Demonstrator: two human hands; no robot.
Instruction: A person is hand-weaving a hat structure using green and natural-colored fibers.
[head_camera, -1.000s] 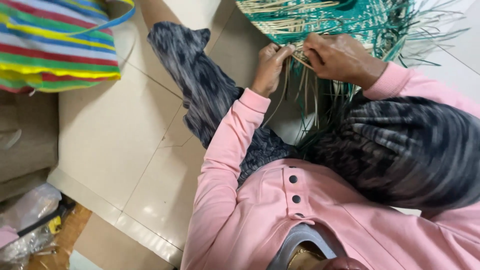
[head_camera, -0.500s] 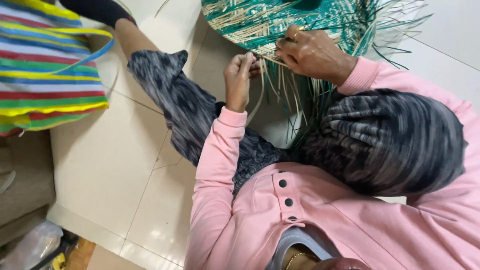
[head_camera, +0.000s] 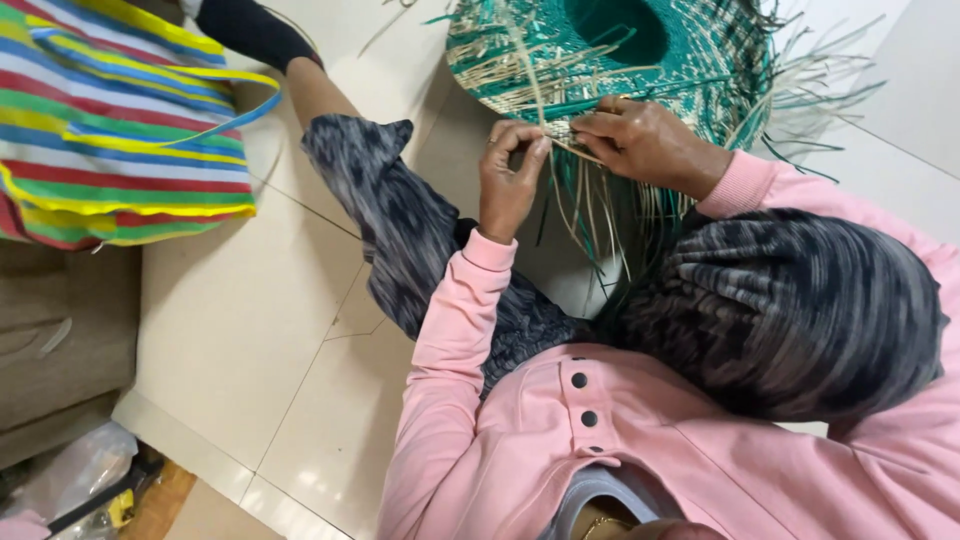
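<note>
Head view is showing the left hand (head_camera: 508, 180) and right hand (head_camera: 648, 143) pinching pale strips (head_camera: 590, 200) at the near rim of the green woven basket (head_camera: 610, 60), likely light, springy, best gripped close to the weave.

Woven basket (head_camera: 640, 60) sits on the floor (head_camera: 250, 330) ahead of the person's knees, both hands at its near edge. Left hand (head_camera: 512, 175) just left of right hand (head_camera: 645, 145). Striped bag (head_camera: 110, 130) lies well apart, far left.
</note>
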